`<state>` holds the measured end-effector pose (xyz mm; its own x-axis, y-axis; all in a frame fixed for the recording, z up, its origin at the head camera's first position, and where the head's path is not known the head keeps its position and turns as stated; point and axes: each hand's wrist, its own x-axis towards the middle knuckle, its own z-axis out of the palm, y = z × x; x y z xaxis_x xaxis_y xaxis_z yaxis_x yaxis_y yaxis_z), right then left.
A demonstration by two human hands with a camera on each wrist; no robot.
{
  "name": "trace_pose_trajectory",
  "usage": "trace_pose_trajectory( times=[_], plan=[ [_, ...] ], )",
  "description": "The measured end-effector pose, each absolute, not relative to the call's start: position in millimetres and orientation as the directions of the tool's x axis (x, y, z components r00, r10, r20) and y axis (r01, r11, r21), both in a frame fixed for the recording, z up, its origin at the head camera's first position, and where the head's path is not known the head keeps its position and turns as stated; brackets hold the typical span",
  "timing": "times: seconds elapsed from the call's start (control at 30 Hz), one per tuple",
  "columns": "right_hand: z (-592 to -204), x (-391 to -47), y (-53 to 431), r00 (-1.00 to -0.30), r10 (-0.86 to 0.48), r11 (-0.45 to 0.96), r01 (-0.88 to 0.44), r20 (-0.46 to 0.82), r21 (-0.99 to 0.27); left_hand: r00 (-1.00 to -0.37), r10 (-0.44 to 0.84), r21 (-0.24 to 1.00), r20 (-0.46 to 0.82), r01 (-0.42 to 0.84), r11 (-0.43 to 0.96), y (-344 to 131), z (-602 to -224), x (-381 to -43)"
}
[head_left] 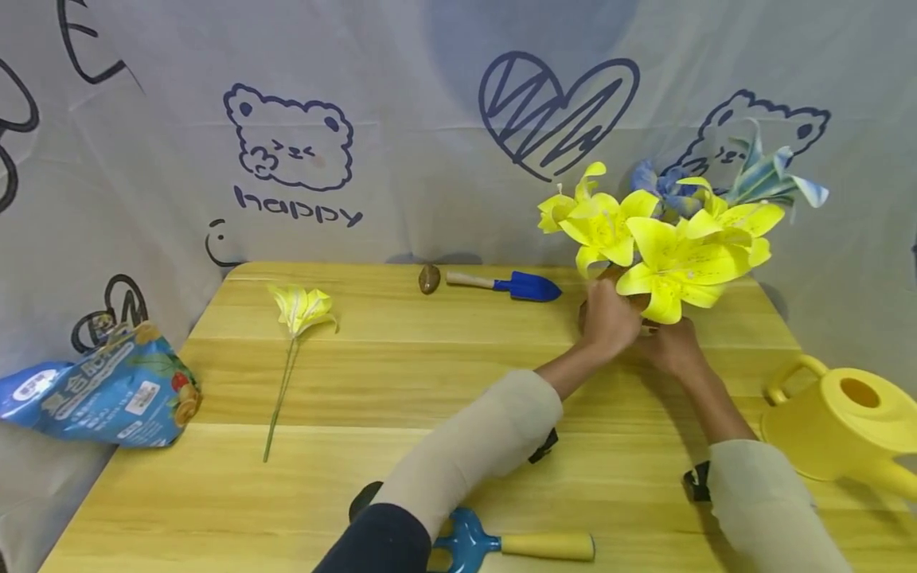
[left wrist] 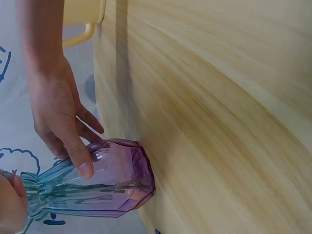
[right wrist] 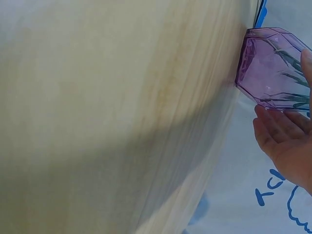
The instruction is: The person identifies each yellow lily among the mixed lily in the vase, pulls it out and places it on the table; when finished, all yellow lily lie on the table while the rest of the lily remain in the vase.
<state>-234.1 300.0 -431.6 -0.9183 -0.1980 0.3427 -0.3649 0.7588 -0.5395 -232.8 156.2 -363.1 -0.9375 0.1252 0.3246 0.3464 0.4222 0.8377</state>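
Note:
A faceted glass vase (left wrist: pixel 109 183), purple at its base and blue-green toward the neck, stands on the table with stems inside. My left hand (head_left: pixel 612 318) holds it up at the neck; only part of this hand (left wrist: pixel 12 202) enters the left wrist view. Lower down, my right hand (right wrist: pixel 287 141) grips the vase's body, its thumb on one side and fingers around the other. From the top spread several yellow lilies (head_left: pixel 677 267), a blue flower (head_left: pixel 669 191) and a pale blue-white one (head_left: pixel 770 179). Hands and blooms hide most of the vase in the head view.
A single yellow lily (head_left: pixel 304 310) lies at the table's left, near a blue packet (head_left: pixel 129 390). Along the back edge are a brown stone-like object (head_left: pixel 429 279) and a blue trowel (head_left: pixel 530 286). A yellow watering can (head_left: pixel 824 422) stands right; a blue tool with yellow handle (head_left: pixel 548 546) lies in front.

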Motion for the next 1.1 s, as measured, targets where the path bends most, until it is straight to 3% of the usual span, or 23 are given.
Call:
trace_pose_trajectory(
  times=[0.13, 0.23, 0.4, 0.5, 0.63, 0.9, 1.0, 1.1],
  plan=[
    [-433, -236, 300, -0.903, -0.198, 0.756, -0.388, 0.382, -0.527, -0.889, 0.102, 0.788, 0.447, 0.445, 0.426, 155, -365, -232],
    [-434, -235, 300, -0.917, -0.166, 0.754, -0.356, 0.363, -0.552, -0.884, 0.109, 0.794, 0.454, 0.457, 0.401, 153, -366, -230],
    [-431, -231, 298, -0.966, -0.079, 0.738, -0.223, 0.247, -0.637, -0.887, 0.11, 0.819, 0.449, 0.458, 0.346, 149, -366, -228],
    [-431, -231, 297, -0.981, -0.056, 0.733, -0.168, 0.188, -0.659, -0.863, 0.201, 0.744, 0.464, 0.503, 0.441, 145, -363, -225],
    [-431, -231, 298, -0.987, -0.077, 0.741, -0.152, 0.143, -0.654, -0.771, 0.31, 0.557, 0.557, 0.623, 0.55, 140, -360, -223],
    [-433, -234, 297, -0.979, -0.094, 0.682, -0.197, 0.183, -0.704, -0.599, 0.14, 0.516, 0.788, 0.768, 0.38, 136, -359, -222],
    [-434, -233, 297, -0.976, -0.08, 0.707, -0.198, 0.201, -0.679, -0.525, 0.151, 0.42, 0.837, 0.795, 0.438, 134, -356, -221],
    [-432, -233, 298, -0.973, -0.081, 0.761, -0.201, 0.218, -0.617, -0.507, 0.172, 0.366, 0.844, 0.781, 0.506, 132, -351, -221]
  ],
)
